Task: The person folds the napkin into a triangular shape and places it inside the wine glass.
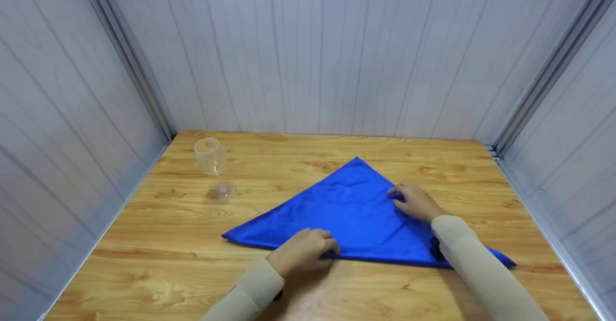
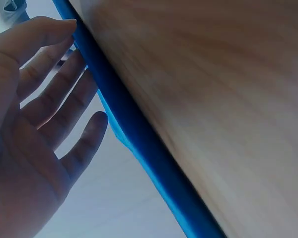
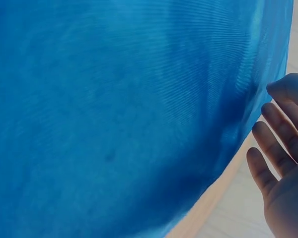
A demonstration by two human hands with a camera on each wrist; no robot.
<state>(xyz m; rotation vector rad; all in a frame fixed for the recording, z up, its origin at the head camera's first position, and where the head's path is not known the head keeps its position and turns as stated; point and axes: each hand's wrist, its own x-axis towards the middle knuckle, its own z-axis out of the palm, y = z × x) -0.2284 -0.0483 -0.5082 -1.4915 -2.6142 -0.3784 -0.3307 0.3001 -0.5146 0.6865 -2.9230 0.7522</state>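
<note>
Head view shows a blue cloth (image 1: 327,210) lying on the wooden tabletop (image 1: 168,263) as a triangle, its long edge towards the person and its peak pointing at the far wall (image 1: 337,46). The left hand (image 1: 305,251) is at the middle of that long edge, so most of the cloth spreads beyond it and to both sides. The right hand (image 1: 416,203) is over the sloping right edge, partway down from the peak, with the cloth mainly to its left; the right sleeve (image 1: 474,258) crosses the long edge near the right corner. In the left wrist view, the fingers are loosely bent and spaced apart, thumb tip and fingertips up against the thick blue edge, the little finger beside it. In the right wrist view, the fingers are likewise relaxed and apart along the cloth's border; whether each tip touches it, I cannot tell. A clear stemmed glass (image 1: 210,156) stands upright beyond the cloth's left corner, well apart from either hand.
</note>
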